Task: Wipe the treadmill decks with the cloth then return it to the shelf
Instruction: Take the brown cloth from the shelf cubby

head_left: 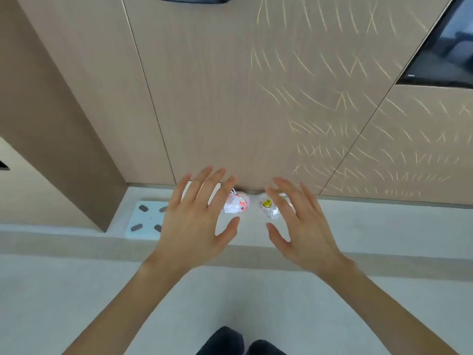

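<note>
Above ledge [358,221]: left hand [197,224], right hand [304,226] spread, empty; cloth unseen.

Beige wood-panel wall [217,98], pale floor [76,290]

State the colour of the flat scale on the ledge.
White scale with dark grey oval pads, seen in the head view.

Both forearms bare, extended forward. Left hand [197,221] and right hand [303,224] palm-down, fingers spread, empty, side by side, apart.
</note>
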`<state>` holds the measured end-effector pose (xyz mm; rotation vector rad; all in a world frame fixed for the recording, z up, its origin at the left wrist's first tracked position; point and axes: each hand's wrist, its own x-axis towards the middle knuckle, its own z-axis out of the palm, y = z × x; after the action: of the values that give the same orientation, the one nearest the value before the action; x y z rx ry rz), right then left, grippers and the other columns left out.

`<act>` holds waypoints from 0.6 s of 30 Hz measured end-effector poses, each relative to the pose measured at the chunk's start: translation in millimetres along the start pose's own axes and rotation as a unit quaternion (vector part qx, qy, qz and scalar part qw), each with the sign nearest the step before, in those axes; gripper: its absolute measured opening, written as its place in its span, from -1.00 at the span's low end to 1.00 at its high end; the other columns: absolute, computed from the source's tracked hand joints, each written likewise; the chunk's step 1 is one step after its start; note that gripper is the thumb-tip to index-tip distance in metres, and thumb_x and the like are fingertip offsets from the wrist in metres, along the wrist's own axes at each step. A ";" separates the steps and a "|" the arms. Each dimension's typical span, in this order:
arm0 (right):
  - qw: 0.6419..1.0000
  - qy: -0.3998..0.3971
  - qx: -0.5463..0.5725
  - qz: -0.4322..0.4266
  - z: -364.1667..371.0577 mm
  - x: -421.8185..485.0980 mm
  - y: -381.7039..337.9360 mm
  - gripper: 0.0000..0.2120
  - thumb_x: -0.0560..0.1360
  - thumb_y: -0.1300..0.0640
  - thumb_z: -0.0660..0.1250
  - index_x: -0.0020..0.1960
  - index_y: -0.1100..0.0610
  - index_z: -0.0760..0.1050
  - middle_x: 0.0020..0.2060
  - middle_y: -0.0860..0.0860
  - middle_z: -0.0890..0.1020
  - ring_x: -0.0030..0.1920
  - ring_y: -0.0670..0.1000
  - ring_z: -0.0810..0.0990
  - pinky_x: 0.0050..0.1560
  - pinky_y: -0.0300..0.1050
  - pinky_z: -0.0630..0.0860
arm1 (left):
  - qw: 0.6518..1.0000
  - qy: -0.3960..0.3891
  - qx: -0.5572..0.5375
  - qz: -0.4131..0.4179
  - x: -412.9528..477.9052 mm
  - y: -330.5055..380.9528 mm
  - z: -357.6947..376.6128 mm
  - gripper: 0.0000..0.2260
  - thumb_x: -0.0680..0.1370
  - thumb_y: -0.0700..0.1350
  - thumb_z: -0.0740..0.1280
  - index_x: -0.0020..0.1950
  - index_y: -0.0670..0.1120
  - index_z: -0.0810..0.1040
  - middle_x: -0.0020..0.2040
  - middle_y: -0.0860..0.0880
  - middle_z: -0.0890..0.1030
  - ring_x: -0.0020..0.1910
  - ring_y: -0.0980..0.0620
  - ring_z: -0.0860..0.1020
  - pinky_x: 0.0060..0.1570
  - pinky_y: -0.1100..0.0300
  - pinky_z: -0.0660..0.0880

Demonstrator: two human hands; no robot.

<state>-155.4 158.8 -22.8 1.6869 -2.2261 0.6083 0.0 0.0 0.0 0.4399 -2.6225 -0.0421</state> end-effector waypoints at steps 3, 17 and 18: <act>0.998 -0.050 0.007 -0.049 12.5 -5.1 -10.0 -0.48 0.49 0.04 0.25 0.41 0.20 0.34 0.37 0.17 0.40 0.38 0.12 0.34 0.36 0.18 0.32 | 0.997 -0.029 -0.006 -0.068 -35.5 5.9 5.3 -0.48 0.51 0.13 0.16 0.42 -0.08 0.36 0.38 -0.09 0.42 0.39 -0.12 0.33 0.35 -0.14 0.27; 0.920 -0.247 0.088 -0.293 45.8 -57.4 -66.6 -0.46 0.51 -0.10 0.28 0.40 0.13 0.37 0.36 0.11 0.43 0.36 0.08 0.41 0.36 0.13 0.33 | 0.928 -0.136 0.036 -0.346 -204.6 76.6 -22.9 -0.49 0.52 0.17 0.07 0.38 -0.05 0.42 0.37 -0.08 0.44 0.38 -0.15 0.35 0.30 -0.24 0.30; 0.912 -0.256 0.090 -0.309 47.5 -60.9 -74.3 -0.47 0.51 -0.10 0.28 0.40 0.13 0.38 0.36 0.11 0.43 0.36 0.08 0.42 0.36 0.13 0.33 | 0.924 -0.141 0.038 -0.353 -215.4 83.4 -26.1 -0.50 0.52 0.17 0.08 0.38 -0.03 0.41 0.37 -0.07 0.44 0.39 -0.14 0.35 0.31 -0.23 0.30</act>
<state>-65.8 169.7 -80.5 2.7290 -1.7571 0.2233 166.7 148.2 -65.4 1.4796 -2.5884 -0.2551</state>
